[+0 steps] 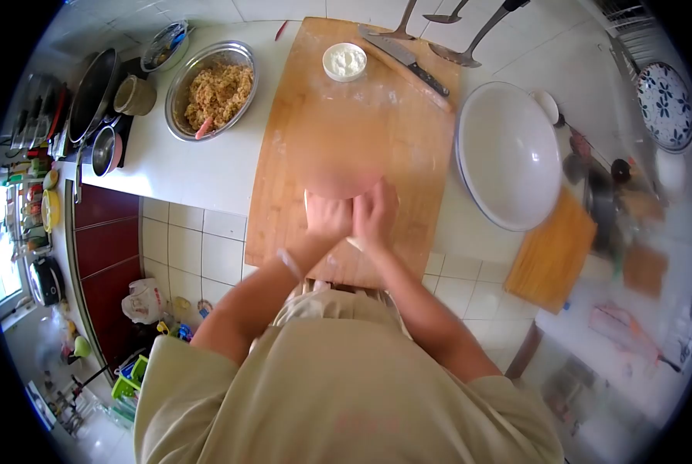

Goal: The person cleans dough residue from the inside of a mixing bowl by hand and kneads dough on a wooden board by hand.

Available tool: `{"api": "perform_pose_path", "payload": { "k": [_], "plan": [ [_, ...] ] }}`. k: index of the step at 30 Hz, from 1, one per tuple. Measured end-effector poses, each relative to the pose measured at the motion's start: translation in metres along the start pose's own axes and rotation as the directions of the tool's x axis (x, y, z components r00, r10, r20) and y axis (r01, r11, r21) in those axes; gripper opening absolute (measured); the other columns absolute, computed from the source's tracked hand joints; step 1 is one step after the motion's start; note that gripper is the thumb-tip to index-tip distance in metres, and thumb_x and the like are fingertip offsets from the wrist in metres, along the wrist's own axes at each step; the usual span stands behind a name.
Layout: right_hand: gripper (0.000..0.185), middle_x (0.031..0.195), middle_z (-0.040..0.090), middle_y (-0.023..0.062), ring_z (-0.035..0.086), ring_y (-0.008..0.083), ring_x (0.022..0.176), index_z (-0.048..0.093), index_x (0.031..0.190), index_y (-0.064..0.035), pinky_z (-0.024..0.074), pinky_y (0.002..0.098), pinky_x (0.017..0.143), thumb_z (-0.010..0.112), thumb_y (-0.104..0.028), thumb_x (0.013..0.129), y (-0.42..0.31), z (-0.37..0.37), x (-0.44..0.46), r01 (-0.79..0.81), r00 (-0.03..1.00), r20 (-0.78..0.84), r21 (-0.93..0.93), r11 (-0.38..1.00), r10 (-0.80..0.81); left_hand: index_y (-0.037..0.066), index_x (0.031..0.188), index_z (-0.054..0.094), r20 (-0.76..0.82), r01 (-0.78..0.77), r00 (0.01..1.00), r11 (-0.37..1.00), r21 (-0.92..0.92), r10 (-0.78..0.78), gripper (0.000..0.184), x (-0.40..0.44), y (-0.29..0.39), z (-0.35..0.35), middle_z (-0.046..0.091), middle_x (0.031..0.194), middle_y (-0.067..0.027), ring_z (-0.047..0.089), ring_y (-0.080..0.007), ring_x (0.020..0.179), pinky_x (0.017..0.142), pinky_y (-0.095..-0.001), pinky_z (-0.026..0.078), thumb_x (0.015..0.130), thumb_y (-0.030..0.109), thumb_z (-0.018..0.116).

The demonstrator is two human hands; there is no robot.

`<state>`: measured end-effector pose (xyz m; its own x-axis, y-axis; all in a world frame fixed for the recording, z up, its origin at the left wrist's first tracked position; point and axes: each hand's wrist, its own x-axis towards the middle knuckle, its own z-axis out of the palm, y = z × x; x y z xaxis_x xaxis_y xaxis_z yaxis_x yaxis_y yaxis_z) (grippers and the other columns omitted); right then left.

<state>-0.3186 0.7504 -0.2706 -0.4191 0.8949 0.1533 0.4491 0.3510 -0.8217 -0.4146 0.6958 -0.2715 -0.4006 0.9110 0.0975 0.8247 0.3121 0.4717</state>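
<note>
2 arms (404, 286) converge, left hand (330, 216) beside right hand (374, 213) over the board (423, 174), their grip I cannot tell.

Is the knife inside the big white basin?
No, the knife lies on the wooden cutting board, beside the small bowl of white powder, outside the basin.

White tiled wall (276, 9) backs a pale worktop (184, 166) in the kitchen I watch from afar, as daylight glares through a window (4, 259) at far left. Dark red cabinet doors (106, 246) stand at left, beside cream square tiles (224, 254) with dark joints; from my remote post, I cannot tell whether those tiles are floor or worktop front. The room's right side is hazy.
</note>
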Motion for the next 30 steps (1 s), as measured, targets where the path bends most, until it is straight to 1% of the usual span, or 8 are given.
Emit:
{"api": "perform_pose_path", "payload": {
  "k": [5, 11, 19, 21, 23, 25, 28, 30],
  "plan": [
    [0.043, 0.135, 0.058, 0.0147, 0.047, 0.0342, 0.130, 0.062, 0.127, -0.0106, 0.0187, 0.0509, 0.114, 0.041, -0.030, 0.095, 0.026, -0.004, -0.053, 0.314, 0.949, 0.074, -0.103, 0.944, -0.307, 0.010, 0.116, 0.063, -0.274, -0.118, 0.954, 0.992, 0.037, 0.123, 0.040, -0.057, -0.003, 0.033, 0.061, 0.129, -0.0108, 0.054, -0.0287, 0.121, 0.109, -0.0484, 0.026, 0.093, 0.037, 0.045],
    [0.049, 0.136, 0.056, 0.0160, 0.044, 0.0365, 0.132, 0.061, 0.129, -0.0124, 0.0155, 0.0515, 0.115, 0.034, -0.036, 0.096, 0.059, 0.012, -0.007, 0.371, 0.928, 0.080, -0.119, 0.921, -0.363, 0.010, 0.116, 0.064, -0.286, -0.158, 0.944, 0.986, 0.048, 0.165, 0.049, -0.013, -0.022, 0.052, 0.059, 0.132, -0.0138, 0.053, -0.0314, 0.122, 0.110, -0.0498, 0.025, 0.096, 0.043, 0.033],
    [0.045, 0.119, 0.063, 0.0188, 0.059, 0.0373, 0.111, 0.059, 0.126, -0.0041, 0.0377, 0.0504, 0.101, 0.037, -0.031, 0.098, 0.070, 0.028, 0.091, 0.421, 0.902, -0.095, -0.010, 0.907, -0.420, 0.010, 0.113, 0.066, -0.226, -0.115, 0.971, 0.984, -0.134, 0.083, 0.041, 0.088, -0.017, 0.037, 0.066, 0.119, -0.0082, 0.061, -0.0258, 0.111, 0.099, -0.0427, 0.036, 0.091, 0.040, 0.049],
    [0.036, 0.113, 0.065, 0.0179, 0.060, 0.0360, 0.104, 0.064, 0.117, -0.0062, 0.0422, 0.0484, 0.094, 0.042, -0.026, 0.097, 0.080, 0.035, 0.104, 0.368, 0.915, -0.139, -0.088, 0.926, -0.378, 0.010, 0.108, 0.068, -0.221, -0.058, 0.975, 0.987, -0.153, 0.023, 0.039, 0.108, -0.012, 0.035, 0.067, 0.115, -0.0069, 0.062, -0.0273, 0.105, 0.100, -0.0437, 0.036, 0.091, 0.041, 0.050],
    [0.030, 0.097, 0.069, 0.0158, 0.064, 0.0325, 0.090, 0.070, 0.099, -0.0076, 0.0466, 0.0461, 0.084, 0.045, -0.025, 0.096, 0.088, 0.041, 0.108, -0.004, 1.000, -0.006, -0.184, 0.983, 0.003, 0.011, 0.107, 0.069, -0.241, -0.066, 0.969, 0.995, -0.081, 0.045, 0.038, 0.121, -0.012, 0.034, 0.067, 0.115, -0.0074, 0.061, -0.0281, 0.106, 0.100, -0.0445, 0.036, 0.090, 0.040, 0.050],
    [0.028, 0.088, 0.068, 0.0142, 0.064, 0.0319, 0.082, 0.069, 0.091, -0.0071, 0.0479, 0.0452, 0.078, 0.047, -0.023, 0.095, 0.073, 0.038, 0.114, -0.035, 0.999, -0.038, -0.153, 0.988, 0.030, 0.013, 0.105, 0.070, -0.268, -0.051, 0.962, 0.999, -0.005, 0.048, 0.036, 0.121, -0.013, 0.029, 0.067, 0.114, -0.0078, 0.061, -0.0289, 0.106, 0.100, -0.0453, 0.036, 0.090, 0.040, 0.051],
    [0.024, 0.072, 0.065, 0.0117, 0.062, 0.0315, 0.067, 0.067, 0.081, -0.0056, 0.0492, 0.0440, 0.067, 0.053, -0.021, 0.092, 0.038, 0.016, 0.092, -0.036, 0.999, 0.019, 0.016, 0.999, 0.035, 0.016, 0.104, 0.073, 0.275, 0.220, 0.936, 0.975, 0.022, -0.218, 0.035, 0.119, -0.016, -0.008, 0.068, 0.115, -0.0103, 0.057, -0.0296, 0.114, 0.098, -0.0477, 0.039, 0.092, 0.040, 0.051],
    [0.011, 0.079, 0.067, 0.0107, 0.063, 0.0304, 0.074, 0.066, 0.085, -0.0066, 0.0487, 0.0439, 0.073, 0.057, -0.013, 0.087, -0.001, -0.002, 0.071, -0.119, 0.986, 0.133, 0.144, 0.982, 0.100, 0.015, 0.103, 0.073, 0.213, 0.227, 0.952, 0.974, -0.004, -0.221, 0.035, 0.100, -0.011, -0.026, 0.068, 0.113, -0.0096, 0.058, -0.0295, 0.113, 0.098, -0.0477, 0.039, 0.092, 0.040, 0.050]
  ]
}}
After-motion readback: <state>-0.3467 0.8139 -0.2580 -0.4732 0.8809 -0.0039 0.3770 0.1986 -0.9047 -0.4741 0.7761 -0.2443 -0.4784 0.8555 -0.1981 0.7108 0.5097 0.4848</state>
